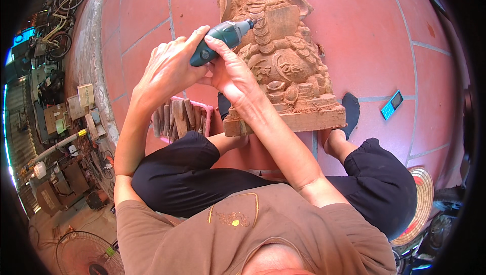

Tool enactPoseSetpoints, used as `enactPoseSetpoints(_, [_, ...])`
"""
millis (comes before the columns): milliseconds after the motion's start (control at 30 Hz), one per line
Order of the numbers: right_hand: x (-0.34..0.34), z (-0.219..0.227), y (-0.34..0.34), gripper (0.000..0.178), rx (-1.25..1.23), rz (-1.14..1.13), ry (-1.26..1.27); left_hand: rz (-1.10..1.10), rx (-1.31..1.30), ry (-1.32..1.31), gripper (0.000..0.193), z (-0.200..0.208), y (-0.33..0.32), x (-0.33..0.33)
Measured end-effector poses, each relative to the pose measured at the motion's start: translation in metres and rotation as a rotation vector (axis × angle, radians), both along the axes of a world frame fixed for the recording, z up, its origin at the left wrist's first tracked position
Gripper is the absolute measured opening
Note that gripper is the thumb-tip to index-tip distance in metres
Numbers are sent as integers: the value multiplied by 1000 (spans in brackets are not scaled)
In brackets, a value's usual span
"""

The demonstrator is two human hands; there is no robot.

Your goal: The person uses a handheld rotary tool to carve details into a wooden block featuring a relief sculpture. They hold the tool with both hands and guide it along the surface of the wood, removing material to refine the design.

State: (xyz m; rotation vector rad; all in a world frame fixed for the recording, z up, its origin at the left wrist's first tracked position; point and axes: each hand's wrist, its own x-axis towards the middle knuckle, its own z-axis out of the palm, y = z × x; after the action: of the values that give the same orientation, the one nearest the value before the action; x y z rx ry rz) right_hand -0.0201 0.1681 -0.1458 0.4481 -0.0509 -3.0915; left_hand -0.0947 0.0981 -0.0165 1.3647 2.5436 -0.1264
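Carving looks well advanced: both hands, left hand (169,70) and right hand (233,72), grip pressed around a green rotary tool (220,39) detailing the wooden statue (283,57), base still rough

Both forearms rise from the lower edge and meet ahead of the chest. The left hand (169,67) is curled, knuckles up, fingers closed. The right hand (234,72) presses against it, thumb extended forward, wrist bent.

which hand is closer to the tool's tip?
The right hand: it pinches the green rotary tool just behind its tip, beside the wood carving. The left hand wraps the rear end.
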Motion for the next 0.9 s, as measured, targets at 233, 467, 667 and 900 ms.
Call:
enactPoseSetpoints(233, [4,3,-3,34,0,4,13,28,-26,-25,71,4,0,1])
enactPoseSetpoints(467, [5,7,-3,34,22,7,6,4,23,-29,72,3,-5,0])
enactPoseSetpoints(667, [4,12,-7,35,21,10,4,37,6,-48,72,7,-9,0])
enactPoseSetpoints(900, [-2,6,-14,37,-23,48,8,40,13,-44,71,6,-14,-2])
